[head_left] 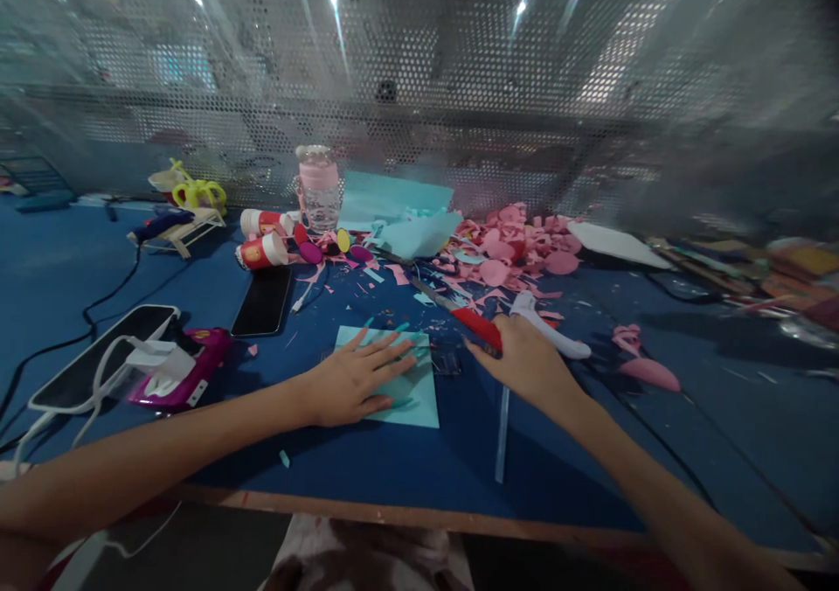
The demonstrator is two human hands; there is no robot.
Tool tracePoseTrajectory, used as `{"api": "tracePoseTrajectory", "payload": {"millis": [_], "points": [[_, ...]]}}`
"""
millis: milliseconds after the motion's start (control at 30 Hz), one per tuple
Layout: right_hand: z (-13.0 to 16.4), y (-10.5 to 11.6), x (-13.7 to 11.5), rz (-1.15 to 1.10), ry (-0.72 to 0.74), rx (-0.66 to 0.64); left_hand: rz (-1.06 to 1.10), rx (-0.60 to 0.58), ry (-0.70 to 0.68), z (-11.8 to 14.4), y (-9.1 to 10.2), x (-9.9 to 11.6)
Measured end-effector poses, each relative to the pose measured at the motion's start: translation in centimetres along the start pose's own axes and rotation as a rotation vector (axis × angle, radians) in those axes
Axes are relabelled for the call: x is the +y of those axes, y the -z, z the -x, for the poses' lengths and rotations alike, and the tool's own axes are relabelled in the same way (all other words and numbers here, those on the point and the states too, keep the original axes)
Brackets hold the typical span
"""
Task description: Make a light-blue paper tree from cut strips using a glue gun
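My left hand (357,377) lies flat with fingers spread on a pale turquoise sheet (419,403), pressing it against the blue tabletop. Its long nails are turquoise, close to the sheet's colour. To the right, my right hand (534,359) is closed round the red handle of a knife (481,329); the thin blade points away to the upper left, towards the scrap pile. A clear ruler-like strip (502,438) lies below my right hand. Behind that hand rests a white hot glue gun (551,327), partly covered by it.
Pink paper scraps (508,246) heap at the back beside crumpled turquoise sheets (399,211). A water bottle (319,191), red-and-white paper cups (263,252) and a black phone (262,302) stand or lie left of them. A purple power strip (206,359) with white cables is further left.
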State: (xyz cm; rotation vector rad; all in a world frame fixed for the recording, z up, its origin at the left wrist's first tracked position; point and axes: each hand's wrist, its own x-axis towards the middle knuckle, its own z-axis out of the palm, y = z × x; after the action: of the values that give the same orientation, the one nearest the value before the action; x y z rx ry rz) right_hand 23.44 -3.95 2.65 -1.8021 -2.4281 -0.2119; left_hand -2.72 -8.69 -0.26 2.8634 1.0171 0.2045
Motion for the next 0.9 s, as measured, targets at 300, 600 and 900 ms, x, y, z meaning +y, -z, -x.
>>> {"api": "tracePoseTrajectory", "payload": {"millis": [300,600,900], "points": [[-1.7,-3.4,-3.4,0.000,0.131,0.038,0.050,-0.058,-0.126,-1.4,-0.2,-0.1],[-1.5,-3.7,-3.5,-0.038,0.063,0.022,0.177,-0.125,-0.267,-1.6,0.8,-1.1],[-1.8,-3.6,-3.2,-0.104,0.054,0.002,0.256,-0.139,-0.373,-3.0,1.4,-1.9]]}}
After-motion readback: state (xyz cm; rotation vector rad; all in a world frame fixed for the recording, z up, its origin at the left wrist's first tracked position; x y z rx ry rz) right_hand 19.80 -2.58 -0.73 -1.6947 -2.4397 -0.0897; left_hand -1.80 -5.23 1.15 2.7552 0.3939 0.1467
